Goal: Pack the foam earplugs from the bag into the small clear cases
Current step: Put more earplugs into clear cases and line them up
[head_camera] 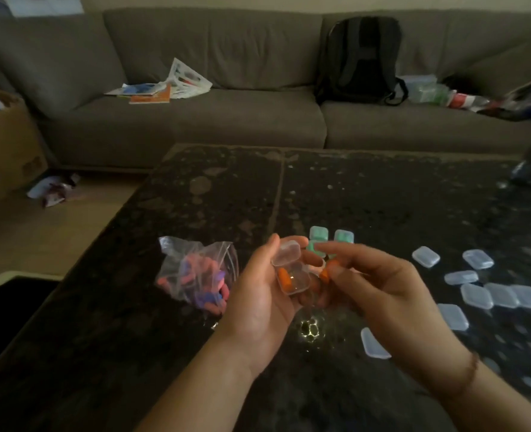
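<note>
My left hand [259, 294] holds a small clear case [292, 272] with its lid flipped up; one orange earplug [284, 279] lies inside it. Just to its right, my right hand [379, 285] pinches a second orange earplug [325, 272] at the fingertips, close to the case's open side. A clear plastic bag [197, 272] of pink, blue and purple earplugs lies on the dark table [195, 194] to the left of my hands. Behind my fingers stand closed cases holding green earplugs [331, 238].
Several closed clear cases [488, 291] are scattered on the table to the right, one [374, 344] near my right wrist. Beyond the table is a grey sofa [226, 120] with papers, a black backpack [363, 60] and clutter. A cardboard box [5, 145] stands at left.
</note>
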{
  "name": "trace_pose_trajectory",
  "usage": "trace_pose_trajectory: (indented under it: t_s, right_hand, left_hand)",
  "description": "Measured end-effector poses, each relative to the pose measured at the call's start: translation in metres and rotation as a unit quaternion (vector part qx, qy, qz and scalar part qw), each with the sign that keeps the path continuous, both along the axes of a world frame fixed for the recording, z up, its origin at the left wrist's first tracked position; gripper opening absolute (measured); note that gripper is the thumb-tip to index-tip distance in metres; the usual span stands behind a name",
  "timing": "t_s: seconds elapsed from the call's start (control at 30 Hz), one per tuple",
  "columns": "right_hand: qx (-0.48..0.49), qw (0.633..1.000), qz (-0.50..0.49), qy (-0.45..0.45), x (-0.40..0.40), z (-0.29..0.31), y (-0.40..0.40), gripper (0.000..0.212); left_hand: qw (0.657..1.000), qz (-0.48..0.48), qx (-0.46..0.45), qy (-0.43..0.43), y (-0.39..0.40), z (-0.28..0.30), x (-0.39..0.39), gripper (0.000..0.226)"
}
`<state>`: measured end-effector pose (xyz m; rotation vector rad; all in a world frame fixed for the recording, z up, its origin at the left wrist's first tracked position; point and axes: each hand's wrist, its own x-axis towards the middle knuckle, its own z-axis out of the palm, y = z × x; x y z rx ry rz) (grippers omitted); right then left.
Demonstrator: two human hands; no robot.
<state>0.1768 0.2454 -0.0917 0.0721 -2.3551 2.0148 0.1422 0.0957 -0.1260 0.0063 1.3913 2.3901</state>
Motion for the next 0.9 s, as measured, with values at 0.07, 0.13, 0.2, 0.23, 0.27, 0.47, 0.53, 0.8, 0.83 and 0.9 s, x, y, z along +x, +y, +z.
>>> trace_pose_trajectory:
  t_s: [0.07,0.13,0.2,0.23,0.27,0.47,0.53,0.8,0.83,0.9]
  right_hand:
    - [0.033,0.999,-0.016,0.022,-0.002,0.0,0.005,0.026]
    - [0.061,0.997,-0.028,0.028,-0.006,-0.001,0.008,0.024]
    - [0.125,0.99,-0.037,0.047,-0.01,-0.005,0.013,0.017]
    - [0.164,0.984,-0.045,0.059,-0.012,-0.008,0.016,0.016]
    - [0.201,0.975,-0.056,0.073,-0.015,-0.011,0.018,0.016]
    - [0.336,0.932,-0.051,0.124,-0.02,-0.02,0.021,0.019]
    - [0.343,0.931,-0.04,0.121,-0.02,-0.021,0.021,0.021]
    - [0.217,0.961,-0.132,0.109,-0.021,-0.022,0.029,0.022]
    - [0.194,0.967,-0.137,0.093,-0.022,-0.022,0.029,0.021]
    - [0.185,0.974,-0.113,0.071,-0.022,-0.02,0.029,0.019]
  left_hand:
    - [1.0,0.004,-0.015,-0.006,0.01,-0.002,-0.002,0.045]
    - [1.0,0.009,-0.028,-0.01,0.017,-0.003,-0.004,0.045]
    - [0.999,0.003,-0.042,-0.011,0.024,-0.006,-0.006,0.047]
    - [0.999,-0.001,-0.046,-0.013,0.028,-0.007,-0.006,0.048]
    - [0.999,-0.003,-0.047,-0.015,0.03,-0.008,-0.007,0.048]
    - [0.999,-0.02,-0.001,-0.035,0.036,-0.013,-0.008,0.049]
    - [0.999,-0.022,-0.007,-0.036,0.035,-0.013,-0.007,0.05]
    - [0.999,-0.019,-0.008,-0.043,0.026,-0.008,-0.008,0.034]
    - [0.999,-0.022,-0.022,-0.038,0.025,-0.007,-0.008,0.039]
    - [0.998,-0.032,-0.05,-0.017,0.024,-0.005,-0.007,0.051]
